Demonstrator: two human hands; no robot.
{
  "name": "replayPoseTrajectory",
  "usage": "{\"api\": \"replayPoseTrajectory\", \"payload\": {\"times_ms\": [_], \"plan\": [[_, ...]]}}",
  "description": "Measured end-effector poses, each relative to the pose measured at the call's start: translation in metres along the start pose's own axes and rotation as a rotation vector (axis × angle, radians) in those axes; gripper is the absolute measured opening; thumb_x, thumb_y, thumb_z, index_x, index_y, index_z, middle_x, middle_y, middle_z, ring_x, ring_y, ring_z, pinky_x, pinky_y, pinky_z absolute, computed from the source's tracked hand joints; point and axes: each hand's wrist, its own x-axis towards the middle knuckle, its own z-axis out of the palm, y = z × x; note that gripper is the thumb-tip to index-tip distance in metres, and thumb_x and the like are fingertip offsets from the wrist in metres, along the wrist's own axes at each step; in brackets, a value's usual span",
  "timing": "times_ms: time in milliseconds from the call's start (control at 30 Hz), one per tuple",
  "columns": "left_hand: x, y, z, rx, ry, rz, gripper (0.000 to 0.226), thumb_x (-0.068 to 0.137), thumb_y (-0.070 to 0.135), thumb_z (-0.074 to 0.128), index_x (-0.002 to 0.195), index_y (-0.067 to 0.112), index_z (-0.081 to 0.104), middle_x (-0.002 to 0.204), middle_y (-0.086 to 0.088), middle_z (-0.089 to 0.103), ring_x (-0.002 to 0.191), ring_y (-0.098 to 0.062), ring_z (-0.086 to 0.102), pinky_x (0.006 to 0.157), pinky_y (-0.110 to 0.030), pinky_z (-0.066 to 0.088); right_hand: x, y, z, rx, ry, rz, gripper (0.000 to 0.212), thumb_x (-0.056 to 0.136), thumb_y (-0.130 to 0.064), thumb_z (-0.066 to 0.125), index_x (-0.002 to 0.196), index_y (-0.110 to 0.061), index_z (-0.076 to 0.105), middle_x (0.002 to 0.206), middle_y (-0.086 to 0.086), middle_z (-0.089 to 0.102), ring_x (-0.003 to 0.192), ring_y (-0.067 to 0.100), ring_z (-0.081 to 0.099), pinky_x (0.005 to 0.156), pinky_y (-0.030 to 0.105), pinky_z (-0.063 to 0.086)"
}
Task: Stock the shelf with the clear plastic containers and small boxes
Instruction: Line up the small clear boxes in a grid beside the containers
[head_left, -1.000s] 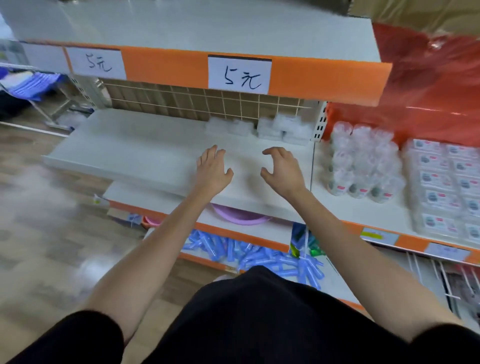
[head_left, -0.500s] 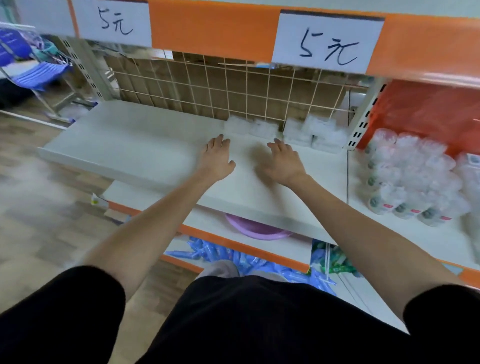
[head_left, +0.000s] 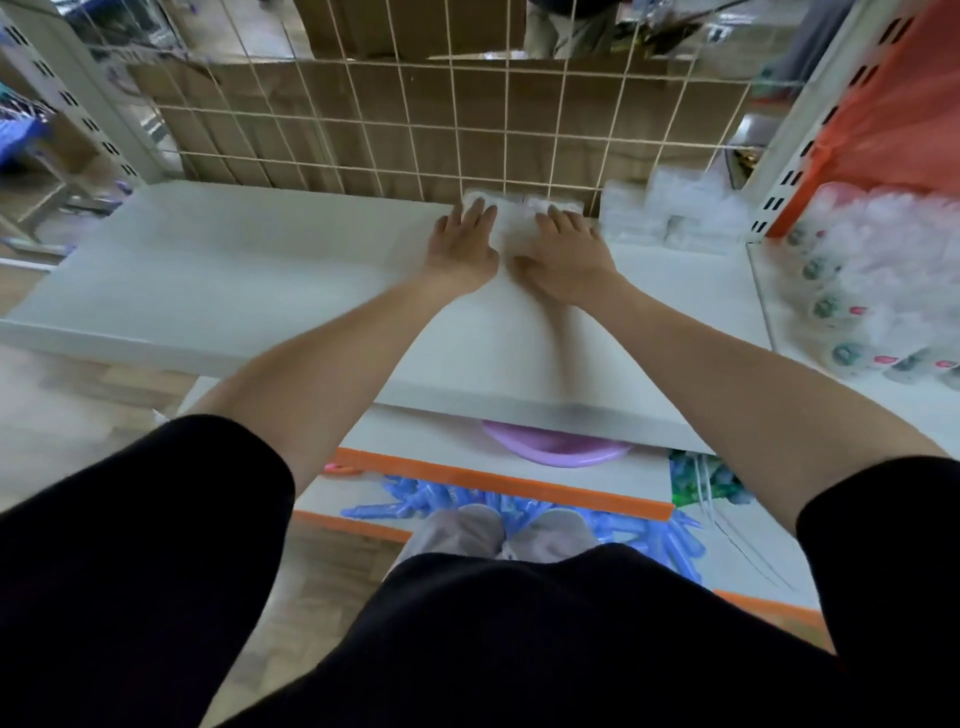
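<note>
Both hands have gone further in than half a second ago. Then they lay flat on the bare shelf (head_left: 234, 270), short of the stock; now they are at the very back of it. The left hand (head_left: 462, 247) and right hand (head_left: 563, 254) lie side by side, thumbs nearly meeting. Their fingers are stretched out, and the tips rest on the clear containers (head_left: 511, 210) just ahead of them. Neither hand is clenched or gripping anything: the fingers only touch the near edges and tops, though the blur hides how firmly. A second ago the right hand was a loose claw above the shelf; that curl is gone.

The containers sit hard against the wire grid (head_left: 405, 122) beyond the fingertips, as before. A bigger pile (head_left: 654, 213) of the same clear stock lies just to the right of the right hand, also at the back and untouched. Further right, past the upright, stand rows of cups (head_left: 857, 270). Below the forearms, a purple basin (head_left: 556, 449) pokes out from under the shelf.

The person has leaned in, so the price tags seen earlier are out of sight.
</note>
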Motion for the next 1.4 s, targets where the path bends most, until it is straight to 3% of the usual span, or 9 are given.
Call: {"api": "replayPoseTrajectory", "payload": {"times_ms": [133, 333, 533, 600, 667, 800, 900, 1033, 1400], "plan": [[-0.012, -0.006, 0.001, -0.005, 0.050, 0.040, 0.052, 0.095, 0.023, 0.047, 0.145, 0.012, 0.036, 0.155, -0.009, 0.031, 0.137, -0.031, 0.032, 0.109, -0.040, 0.023, -0.024, 0.001, 0.004, -0.018, 0.149, -0.040, 0.051, 0.097, -0.038, 0.047, 0.142, -0.013, 0.043, 0.147, 0.005, 0.046, 0.136, 0.029, 0.036, 0.107, 0.040, 0.027], [-0.089, -0.018, -0.005, -0.058, 0.091, 0.107, 0.050, 0.095, 0.018, 0.049, 0.144, 0.014, 0.042, 0.151, -0.006, 0.040, 0.136, -0.031, 0.035, 0.106, -0.043, 0.030, -0.100, -0.009, 0.007, 0.123, 0.250, -0.034, 0.031, 0.091, -0.030, 0.061, 0.118, -0.014, 0.065, 0.127, 0.005, 0.063, 0.116, 0.034, 0.052, 0.091, 0.042, 0.038], [-0.152, -0.013, -0.024, -0.154, -0.011, 0.152, 0.050, 0.089, 0.016, 0.057, 0.139, 0.014, 0.052, 0.144, -0.008, 0.048, 0.132, -0.033, 0.041, 0.108, -0.041, 0.031, -0.151, -0.021, 0.003, 0.141, 0.262, -0.069, 0.012, 0.076, -0.029, 0.074, 0.082, -0.022, 0.067, 0.090, -0.004, 0.067, 0.079, 0.026, 0.059, 0.073, 0.032, 0.030], [-0.160, -0.015, -0.027, -0.183, -0.003, 0.182, 0.044, 0.083, 0.017, 0.065, 0.127, 0.012, 0.062, 0.130, -0.011, 0.059, 0.121, -0.034, 0.050, 0.101, -0.041, 0.037, -0.159, -0.022, -0.001, 0.182, 0.282, -0.109, 0.013, 0.075, -0.030, 0.070, 0.084, -0.020, 0.067, 0.090, -0.003, 0.067, 0.082, 0.021, 0.055, 0.072, 0.030, 0.029], [-0.161, -0.019, -0.030, -0.211, -0.003, 0.201, 0.039, 0.080, 0.018, 0.070, 0.118, 0.011, 0.067, 0.120, -0.011, 0.061, 0.119, -0.034, 0.052, 0.100, -0.040, 0.038, -0.161, -0.025, -0.006, 0.210, 0.222, -0.118, 0.025, 0.069, -0.024, 0.084, 0.089, -0.018, 0.069, 0.097, 0.001, 0.067, 0.091, 0.019, 0.053, 0.076, 0.028, 0.031], [-0.140, -0.025, -0.043, -0.223, -0.191, 0.245, 0.046, 0.082, 0.024, 0.070, 0.124, 0.014, 0.056, 0.142, -0.007, 0.042, 0.139, -0.027, 0.029, 0.110, -0.033, 0.022, -0.148, -0.037, -0.033, 0.206, -0.089, 0.040, 0.046, 0.075, -0.028, 0.079, 0.117, -0.020, 0.061, 0.141, 0.001, 0.049, 0.133, 0.025, 0.041, 0.105, 0.034, 0.027], [-0.128, -0.021, -0.045, -0.229, -0.296, 0.271, 0.043, 0.082, 0.016, 0.068, 0.121, 0.015, 0.049, 0.140, -0.001, 0.042, 0.135, -0.023, 0.032, 0.104, -0.033, 0.028, -0.142, -0.039, -0.040, 0.233, -0.223, 0.120, 0.046, 0.081, -0.023, 0.072, 0.124, -0.020, 0.055, 0.137, -0.002, 0.051, 0.130, 0.022, 0.042, 0.104, 0.031, 0.028], [-0.123, -0.017, -0.050, -0.281, -0.268, 0.225, 0.037, 0.083, 0.018, 0.070, 0.114, 0.015, 0.052, 0.124, 0.000, 0.051, 0.120, -0.024, 0.042, 0.092, -0.031, 0.033, -0.146, -0.031, -0.042, 0.210, -0.170, 0.151, 0.041, 0.082, -0.017, 0.070, 0.120, -0.019, 0.056, 0.129, -0.001, 0.056, 0.122, 0.023, 0.047, 0.098, 0.031, 0.035], [-0.159, 0.048, -0.072, -0.450, -0.044, 0.196, 0.066, 0.071, 0.023, 0.079, 0.131, 0.012, 0.055, 0.127, -0.004, 0.060, 0.119, -0.027, 0.047, 0.101, -0.030, 0.031, -0.201, 0.021, -0.067, 0.303, 0.039, 0.143, 0.045, 0.076, -0.023, 0.077, 0.117, -0.019, 0.061, 0.125, 0.000, 0.061, 0.117, 0.024, 0.052, 0.095, 0.035, 0.038]]}}
